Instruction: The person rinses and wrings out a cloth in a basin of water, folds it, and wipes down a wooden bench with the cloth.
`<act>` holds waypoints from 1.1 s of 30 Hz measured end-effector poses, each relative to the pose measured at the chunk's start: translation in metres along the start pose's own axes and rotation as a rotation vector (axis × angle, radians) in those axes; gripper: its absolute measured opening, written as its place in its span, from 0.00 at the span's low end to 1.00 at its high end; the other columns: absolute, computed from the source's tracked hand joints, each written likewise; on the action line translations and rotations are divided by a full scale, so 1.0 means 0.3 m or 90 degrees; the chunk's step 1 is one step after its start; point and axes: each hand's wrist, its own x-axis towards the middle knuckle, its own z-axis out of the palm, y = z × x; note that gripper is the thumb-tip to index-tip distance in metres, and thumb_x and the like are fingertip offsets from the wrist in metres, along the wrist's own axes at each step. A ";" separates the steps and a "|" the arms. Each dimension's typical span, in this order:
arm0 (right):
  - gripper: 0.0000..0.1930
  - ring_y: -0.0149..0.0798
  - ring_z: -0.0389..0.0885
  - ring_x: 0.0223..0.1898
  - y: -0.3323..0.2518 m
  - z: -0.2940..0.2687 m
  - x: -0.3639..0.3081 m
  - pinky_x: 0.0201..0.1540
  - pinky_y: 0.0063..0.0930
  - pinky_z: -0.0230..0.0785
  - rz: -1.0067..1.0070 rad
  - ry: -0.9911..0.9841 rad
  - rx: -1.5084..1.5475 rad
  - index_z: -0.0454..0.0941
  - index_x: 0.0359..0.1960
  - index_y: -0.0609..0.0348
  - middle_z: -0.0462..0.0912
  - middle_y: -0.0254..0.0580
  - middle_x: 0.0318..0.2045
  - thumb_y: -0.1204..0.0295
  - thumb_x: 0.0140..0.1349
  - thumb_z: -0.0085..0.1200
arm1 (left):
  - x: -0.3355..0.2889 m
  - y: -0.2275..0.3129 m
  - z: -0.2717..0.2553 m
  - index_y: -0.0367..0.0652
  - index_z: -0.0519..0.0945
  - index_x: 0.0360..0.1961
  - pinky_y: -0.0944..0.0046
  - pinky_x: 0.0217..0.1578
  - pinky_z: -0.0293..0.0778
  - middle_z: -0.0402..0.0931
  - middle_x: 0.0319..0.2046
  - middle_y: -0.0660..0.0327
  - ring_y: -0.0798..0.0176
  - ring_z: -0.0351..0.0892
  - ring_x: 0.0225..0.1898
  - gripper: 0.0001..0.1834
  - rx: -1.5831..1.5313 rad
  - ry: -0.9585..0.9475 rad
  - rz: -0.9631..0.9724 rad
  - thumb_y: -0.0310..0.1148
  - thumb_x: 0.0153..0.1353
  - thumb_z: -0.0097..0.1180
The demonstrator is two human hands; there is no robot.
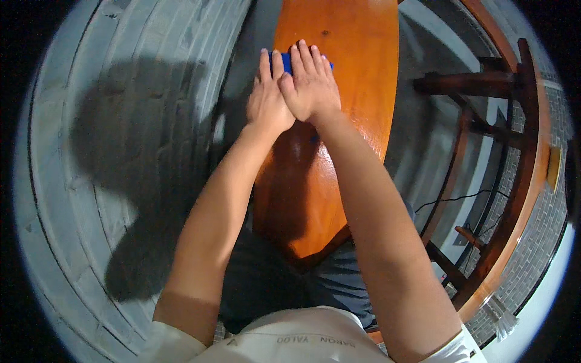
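A long, glossy orange-brown wooden bench top (339, 199) runs away from me. On its far part lies a blue cloth (286, 62), mostly covered by my hands; its thickness is hard to tell. My right hand (313, 88) rests flat over the cloth, its fingers stretched forward. Beside it, at the bench's left edge, my left hand (266, 100) lies with straight fingers, partly over the cloth's left end. The two hands touch, the right thumb overlapping the left hand. Neither hand has its fingers wrapped round anything.
At left rises a grey surface of long plank-like strips (139, 151) with my shadow across it. Dark brown wooden furniture framing (526, 139) stands at right, with a thin black cable (460, 197) near it. My legs (272, 272) are at the bench's near end.
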 end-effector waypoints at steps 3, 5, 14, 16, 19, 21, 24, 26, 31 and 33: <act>0.32 0.46 0.44 0.63 0.030 0.032 0.108 0.63 0.35 0.34 -0.008 0.026 -0.008 0.51 0.59 0.63 0.49 0.48 0.61 0.56 0.55 0.25 | 0.103 -0.037 0.016 0.36 0.46 0.58 0.54 0.49 0.64 0.39 0.59 0.41 0.38 0.59 0.53 0.41 0.003 0.008 0.007 0.37 0.47 0.53; 0.32 0.47 0.44 0.63 0.049 0.048 0.186 0.63 0.35 0.35 -0.012 0.040 -0.010 0.51 0.59 0.63 0.49 0.48 0.61 0.55 0.55 0.25 | 0.182 -0.063 0.021 0.37 0.45 0.58 0.53 0.46 0.67 0.39 0.59 0.41 0.37 0.62 0.50 0.42 0.004 0.008 0.004 0.36 0.46 0.55; 0.33 0.50 0.44 0.62 0.091 0.118 0.407 0.62 0.36 0.35 -0.077 0.039 0.024 0.50 0.58 0.68 0.49 0.54 0.60 0.53 0.57 0.23 | 0.369 -0.094 -0.006 0.35 0.48 0.58 0.54 0.51 0.59 0.43 0.59 0.42 0.42 0.57 0.54 0.37 -0.039 -0.037 -0.087 0.39 0.50 0.46; 0.33 0.51 0.44 0.62 0.105 0.123 0.439 0.62 0.36 0.35 -0.088 0.049 0.007 0.50 0.58 0.68 0.49 0.55 0.60 0.53 0.57 0.22 | 0.396 -0.105 -0.016 0.34 0.48 0.58 0.55 0.54 0.55 0.42 0.60 0.43 0.45 0.51 0.58 0.36 -0.066 -0.073 -0.135 0.40 0.51 0.43; 0.33 0.51 0.44 0.62 0.114 0.139 0.485 0.62 0.36 0.35 -0.106 0.056 0.014 0.50 0.58 0.68 0.49 0.55 0.60 0.53 0.57 0.22 | 0.423 -0.174 0.052 0.32 0.48 0.58 0.54 0.49 0.62 0.44 0.58 0.39 0.40 0.58 0.53 0.36 -0.014 0.060 -0.027 0.37 0.50 0.44; 0.33 0.51 0.43 0.62 0.127 0.154 0.523 0.62 0.36 0.34 -0.136 0.053 -0.022 0.50 0.58 0.67 0.48 0.55 0.60 0.52 0.57 0.21 | 0.465 -0.215 0.077 0.32 0.46 0.58 0.53 0.48 0.63 0.46 0.57 0.37 0.40 0.61 0.51 0.37 0.074 0.130 0.101 0.34 0.49 0.46; 0.33 0.51 0.43 0.62 0.147 0.156 0.558 0.62 0.36 0.34 -0.109 0.033 0.005 0.50 0.58 0.67 0.48 0.54 0.60 0.52 0.58 0.21 | 0.480 -0.156 0.022 0.32 0.46 0.58 0.52 0.47 0.64 0.45 0.58 0.38 0.39 0.62 0.50 0.37 -0.033 -0.003 -0.064 0.34 0.49 0.46; 0.33 0.51 0.42 0.62 0.154 0.156 0.572 0.62 0.36 0.34 -0.096 0.043 0.014 0.50 0.58 0.67 0.48 0.54 0.60 0.53 0.58 0.21 | 0.513 -0.186 0.076 0.33 0.46 0.58 0.51 0.45 0.65 0.44 0.59 0.40 0.39 0.65 0.47 0.38 0.017 0.047 -0.038 0.34 0.48 0.46; 0.33 0.52 0.43 0.62 0.167 0.150 0.562 0.62 0.36 0.34 -0.126 0.056 -0.013 0.50 0.58 0.68 0.49 0.56 0.60 0.53 0.57 0.22 | 0.486 -0.145 0.038 0.39 0.44 0.60 0.51 0.43 0.66 0.41 0.60 0.46 0.40 0.67 0.45 0.39 0.009 0.005 -0.071 0.33 0.48 0.46; 0.33 0.52 0.44 0.62 0.153 0.137 0.542 0.62 0.36 0.34 -0.118 0.063 0.005 0.51 0.58 0.68 0.49 0.56 0.60 0.52 0.57 0.22 | 0.472 -0.136 0.028 0.40 0.44 0.60 0.51 0.43 0.66 0.41 0.61 0.47 0.41 0.67 0.45 0.38 0.022 0.006 -0.081 0.33 0.48 0.46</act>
